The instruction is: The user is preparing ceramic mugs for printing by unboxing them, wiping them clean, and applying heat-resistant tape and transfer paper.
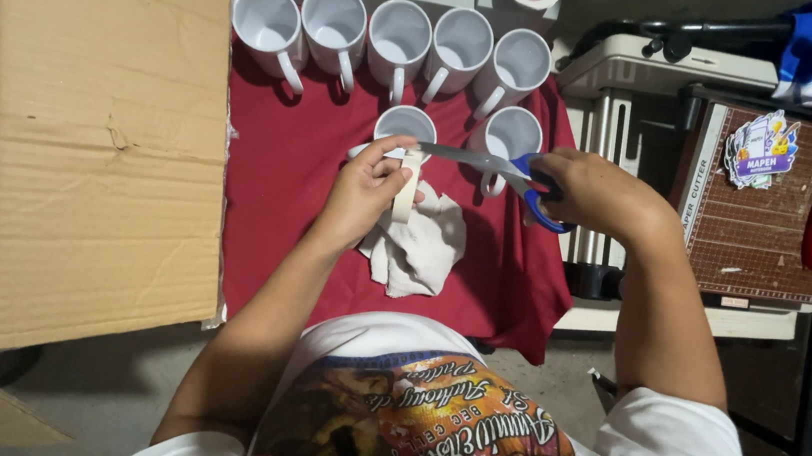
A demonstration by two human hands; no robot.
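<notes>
Scissors (502,173) clamped in right hand (586,189), blades toward tape roll (408,186) | left hand (367,186) pinched on tape roll, above white rag (419,250) | rag on red cloth (289,196), seven white mugs (398,34) beyond rag

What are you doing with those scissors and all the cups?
A person is working over a red cloth. Their left hand holds a roll of tape, and their right hand holds blue-handled scissors with the blades reaching toward it. A crumpled white rag lies just below. Seven white mugs stand on the cloth, five in a row and two nearer the hands.
</notes>
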